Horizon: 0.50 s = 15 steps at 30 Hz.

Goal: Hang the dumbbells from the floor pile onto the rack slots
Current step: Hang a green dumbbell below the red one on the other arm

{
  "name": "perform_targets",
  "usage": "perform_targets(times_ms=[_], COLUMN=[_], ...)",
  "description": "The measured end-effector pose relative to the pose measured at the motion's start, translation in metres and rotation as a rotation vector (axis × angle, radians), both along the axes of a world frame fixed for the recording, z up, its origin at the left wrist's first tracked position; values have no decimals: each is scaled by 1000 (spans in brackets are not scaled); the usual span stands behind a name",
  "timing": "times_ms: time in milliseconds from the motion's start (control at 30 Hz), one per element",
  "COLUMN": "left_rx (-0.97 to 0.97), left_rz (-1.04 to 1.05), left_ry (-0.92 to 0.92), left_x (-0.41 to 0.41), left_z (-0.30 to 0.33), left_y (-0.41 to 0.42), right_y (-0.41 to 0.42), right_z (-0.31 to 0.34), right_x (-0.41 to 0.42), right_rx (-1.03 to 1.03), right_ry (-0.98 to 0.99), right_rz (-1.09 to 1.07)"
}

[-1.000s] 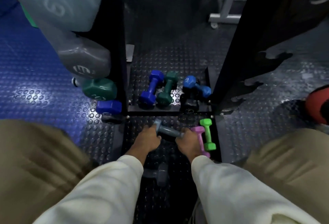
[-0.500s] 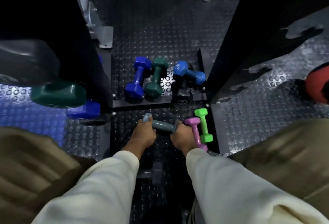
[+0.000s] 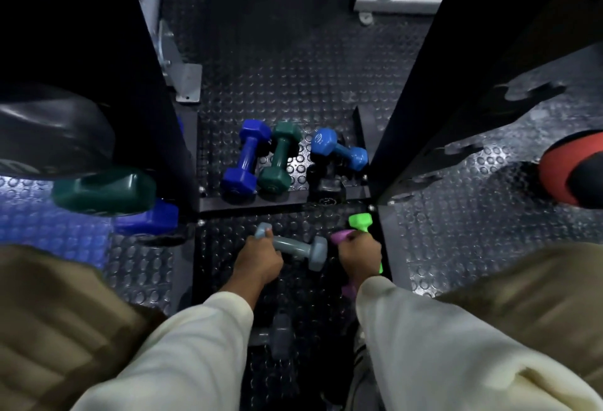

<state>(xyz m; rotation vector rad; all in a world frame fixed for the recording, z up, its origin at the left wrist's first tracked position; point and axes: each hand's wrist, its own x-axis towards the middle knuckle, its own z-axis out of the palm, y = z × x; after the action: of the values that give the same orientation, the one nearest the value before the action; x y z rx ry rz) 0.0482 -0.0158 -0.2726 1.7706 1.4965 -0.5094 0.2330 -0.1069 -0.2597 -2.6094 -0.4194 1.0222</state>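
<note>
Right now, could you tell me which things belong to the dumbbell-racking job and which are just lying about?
Job: grey dumbbell in left hand; purple dumbbell in right hand; green dumbbell; rack upright.
Lying about: red ball; grey machine foot.

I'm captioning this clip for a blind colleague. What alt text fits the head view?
Seen from above, a person's left hand grips a grey dumbbell while the right hand grips a pink dumbbell beside a green one, low over a studded black floor. Beyond them, dark blue, teal and light blue dumbbells lie between two black rack uprights.
</note>
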Motion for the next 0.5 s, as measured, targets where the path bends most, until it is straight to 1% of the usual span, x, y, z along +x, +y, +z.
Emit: perform_targets(times_ms=[67, 100, 167, 200, 267, 367, 400, 500], left_rx=[50, 108, 218, 243, 244, 227, 212, 150], left_rz=[0, -22, -93, -117, -116, -47, -27, 5], left_ry=[8, 15, 24, 10, -52, -134, -149, -183], left_x=[4, 6, 13, 17, 26, 37, 40, 44], left_z=[2, 1, 0, 0, 1, 3, 5, 9], left_y=[-2, -4, -7, -8, -7, -6, -6, -7], right_y=[-2, -3, -4, -3, -2, -1, -2, -15], right_z=[-3, -6, -10, -12, -15, -30, -43, -126], right_x=[12, 16, 25, 30, 40, 54, 60, 90], right_rx=[5, 11, 32, 25, -12, -52, -59, -75], right_ry=[-25, -30, -8, 18, 88, 191, 225, 282], right_rz=[-48, -57, -96, -113, -112, -98, -90, -70])
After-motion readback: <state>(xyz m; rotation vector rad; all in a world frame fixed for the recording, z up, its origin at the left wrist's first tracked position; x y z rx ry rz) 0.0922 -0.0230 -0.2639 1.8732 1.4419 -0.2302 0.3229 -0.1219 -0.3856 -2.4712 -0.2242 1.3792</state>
